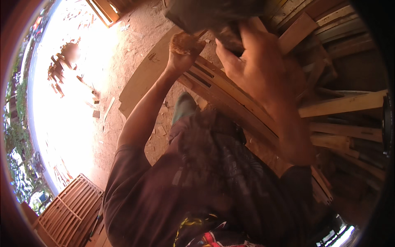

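Note:
My left hand (pixel 181 62) is closed round a tool handle whose frayed, brown wooden top (pixel 183 43) shows above the fist; the tool's lower end is hidden. My right hand (pixel 259 61) is raised closer to the camera, its fingers wrapped round the grip of a dark, block-headed mallet (pixel 212 14), which is blurred. Below both hands, long wooden rails (pixel 234 103) run diagonally from upper left to lower right. Narrow slots (pixel 201 78) are cut into the rails near my left hand. Under their far end lies a broad wooden board (pixel 144 78).
Lengths of timber (pixel 345 105) are piled on the right. A slatted wooden panel (pixel 68 206) stands at the lower left. Wood offcuts (pixel 96 113) and chips litter the dirt floor (pixel 111 74). My trousered leg and foot (pixel 184 107) are beside the rails.

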The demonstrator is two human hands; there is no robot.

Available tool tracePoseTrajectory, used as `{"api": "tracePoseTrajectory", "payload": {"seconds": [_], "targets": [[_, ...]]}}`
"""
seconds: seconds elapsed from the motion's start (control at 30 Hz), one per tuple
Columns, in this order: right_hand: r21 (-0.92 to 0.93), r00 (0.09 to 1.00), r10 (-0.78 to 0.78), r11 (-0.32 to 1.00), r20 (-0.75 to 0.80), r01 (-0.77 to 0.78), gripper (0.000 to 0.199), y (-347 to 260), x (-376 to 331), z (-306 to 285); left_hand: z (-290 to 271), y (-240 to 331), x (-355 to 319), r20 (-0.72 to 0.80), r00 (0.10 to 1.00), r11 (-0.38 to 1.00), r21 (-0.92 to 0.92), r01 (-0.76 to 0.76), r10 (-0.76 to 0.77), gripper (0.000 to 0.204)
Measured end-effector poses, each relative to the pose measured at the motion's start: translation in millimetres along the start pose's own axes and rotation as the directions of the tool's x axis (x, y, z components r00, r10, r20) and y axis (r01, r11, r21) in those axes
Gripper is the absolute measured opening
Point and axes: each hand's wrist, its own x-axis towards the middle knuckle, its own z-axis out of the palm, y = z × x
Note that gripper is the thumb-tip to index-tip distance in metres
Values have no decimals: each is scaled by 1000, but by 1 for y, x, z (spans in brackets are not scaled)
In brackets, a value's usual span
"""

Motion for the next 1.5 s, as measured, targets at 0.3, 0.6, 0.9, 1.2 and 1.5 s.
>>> {"api": "tracePoseTrajectory", "payload": {"seconds": [0.3, 0.6, 0.9, 1.2, 1.5], "targets": [[-226, 951, 80, 974, 297, -11, 34, 34, 9, 32, -3, 21, 4, -80, 979, 936, -318, 153, -187, 18], [-221, 946, 213, 962, 242, -160, 35, 12, 0, 58, -6, -4, 3, 16, 990, 960, -244, 138, -139, 35], [171, 814, 577, 797, 65, -579, 29, 31, -70, 34, -45, -41, 28, 132, 853, 580, -680, 448, -505, 34], [184, 533, 845, 517, 50, -836, 24, 3, -110, 22, -10, 20, 39, 319, 877, 769, -430, 473, -360, 38], [224, 775, 630, 750, 41, -622, 32, 28, -78, 11, -4, 37, 35, 208, 828, 757, -337, 560, -521, 34]]}}
